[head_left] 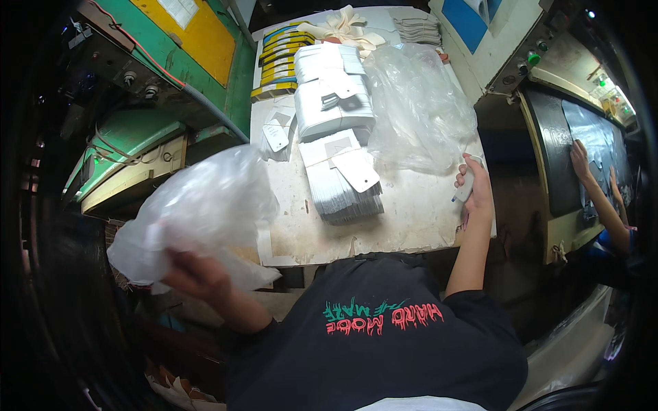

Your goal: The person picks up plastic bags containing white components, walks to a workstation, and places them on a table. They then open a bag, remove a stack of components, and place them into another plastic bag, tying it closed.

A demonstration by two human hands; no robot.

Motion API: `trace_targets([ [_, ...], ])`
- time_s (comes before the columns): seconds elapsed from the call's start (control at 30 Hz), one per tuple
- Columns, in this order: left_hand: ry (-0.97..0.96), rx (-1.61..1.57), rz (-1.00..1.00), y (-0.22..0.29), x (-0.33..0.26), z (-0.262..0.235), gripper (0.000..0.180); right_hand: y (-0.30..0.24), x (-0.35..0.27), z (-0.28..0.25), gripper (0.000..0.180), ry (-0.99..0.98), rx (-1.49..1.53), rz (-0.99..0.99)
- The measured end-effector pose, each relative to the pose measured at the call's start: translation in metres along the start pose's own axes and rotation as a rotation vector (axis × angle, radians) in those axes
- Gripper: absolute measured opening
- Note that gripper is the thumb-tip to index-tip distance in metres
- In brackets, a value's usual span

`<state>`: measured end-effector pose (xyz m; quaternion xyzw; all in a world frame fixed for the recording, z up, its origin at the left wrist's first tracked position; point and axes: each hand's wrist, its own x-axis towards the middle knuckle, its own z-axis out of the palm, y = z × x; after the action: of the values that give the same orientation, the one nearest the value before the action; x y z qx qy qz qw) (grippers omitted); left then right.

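My left hand, a little blurred, is closed on a crumpled clear plastic bag held up off the left front corner of the worktable. At the table's right edge, my right hand wraps round a small pale grey hand tool with a blue spot near its lower end; its exact kind is unclear. Between my hands lies a banded bundle of thin white pieces with a white tag on top. Larger banded white stacks sit just behind it.
Another clear plastic bag covers the table's right side. A small tagged bundle and several yellow-and-black packs are at left, cream cloth strips at the back. Green machinery flanks the left; another person's arm works at far right.
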<state>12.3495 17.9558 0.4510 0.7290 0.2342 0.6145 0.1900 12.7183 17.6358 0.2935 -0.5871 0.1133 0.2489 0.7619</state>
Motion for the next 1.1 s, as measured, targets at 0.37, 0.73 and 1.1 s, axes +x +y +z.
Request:
trace_targets([
  [0.37,-1.414,-0.323,0.195,0.063,-0.036,0.095,0.053,-0.029,-0.096,0.078,0.049,-0.875,-0.539,-0.643],
  [0.73,-0.659,0.073,-0.721,-0.097,-0.101,-0.001,0.046,-0.025,0.049,0.002,0.053,0.446,-0.746,-0.663],
  [1.1,-1.06,0.335,-0.721,-0.138,-0.131,-0.057,0.041,-0.005,-0.035,0.039,0.061,0.075,-0.908,-0.559],
])
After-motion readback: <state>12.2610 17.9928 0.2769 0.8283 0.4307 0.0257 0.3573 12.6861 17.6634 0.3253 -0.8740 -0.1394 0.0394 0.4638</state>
